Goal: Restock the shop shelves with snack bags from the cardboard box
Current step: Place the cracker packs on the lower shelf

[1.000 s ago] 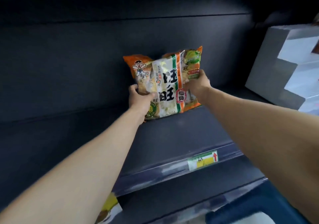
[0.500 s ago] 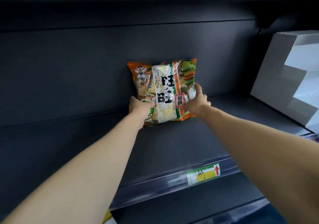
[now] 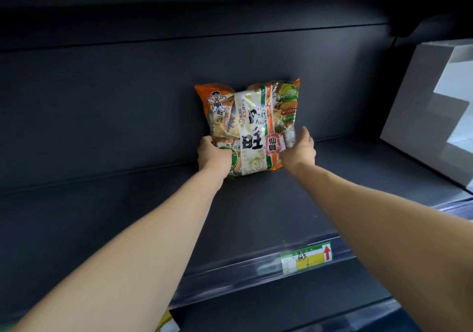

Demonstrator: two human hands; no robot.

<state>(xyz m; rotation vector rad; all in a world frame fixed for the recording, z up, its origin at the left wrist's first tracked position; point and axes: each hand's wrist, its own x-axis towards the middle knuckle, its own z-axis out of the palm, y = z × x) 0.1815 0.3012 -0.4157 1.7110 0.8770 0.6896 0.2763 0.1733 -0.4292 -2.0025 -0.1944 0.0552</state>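
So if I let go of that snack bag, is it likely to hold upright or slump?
It will probably stand: the snack bag sits upright on the shelf, seemingly against the back panel. It looks soft, packed with small wrapped pieces, so it may slump forward. The glossy film likely slides easily.

Shop, retail aisle by the look: dark metal gondola-type shelf w/ a flat back panel & an upper tier overhead. Front edge carries a clear plastic label rail w/ a green/yellow price tag, red arrow & handwritten chars on it. Branded snack bag in glossy printed retail pkg stands at the shelf's back, & a lower shelf of the same dark metal shows below.
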